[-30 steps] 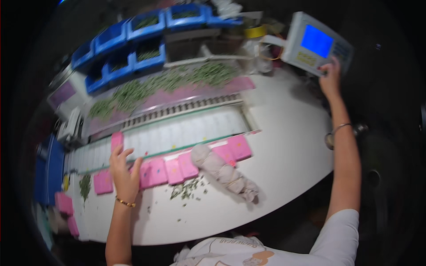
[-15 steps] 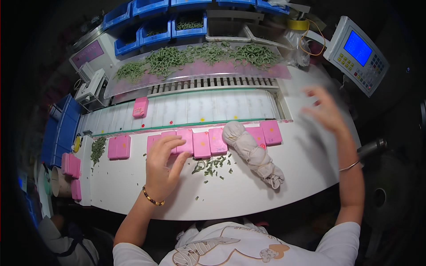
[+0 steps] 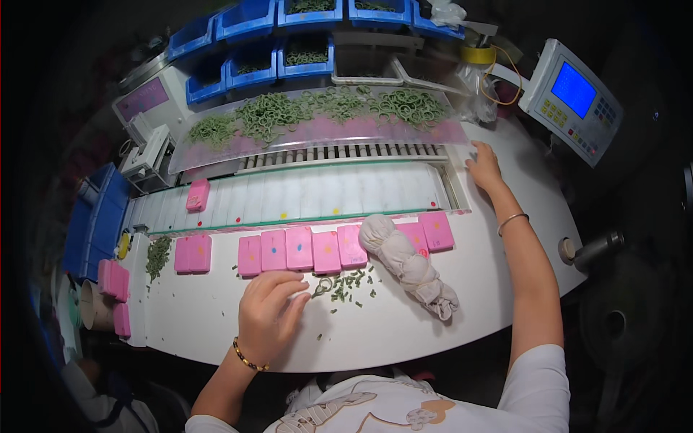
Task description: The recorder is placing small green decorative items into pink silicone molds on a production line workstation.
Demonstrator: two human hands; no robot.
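Green rubber rings (image 3: 345,283) lying loose on white table (image 3: 216,317) below pink rectangular trays (image 3: 299,249); left hand (image 3: 271,314) pinching at them, right hand (image 3: 485,166) resting flat, fingers released, at conveyor end (image 3: 451,189)

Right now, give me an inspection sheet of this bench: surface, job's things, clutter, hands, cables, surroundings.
Surface: white curved table, with a white slatted belt across it.
Job's things: row of pink blocks along the belt's near edge; one pink block on the belt; small green pieces scattered by the left hand.
Clutter: twisted pale cloth bundle; green ring piles on a clear tray.
Hands: left hand fingers curled over the green pieces, grip unclear; right hand flat at the belt's far end, holding nothing.
Cables: yellow cord near the keypad screen.
Surroundings: blue bins behind; pink blocks stacked at left.
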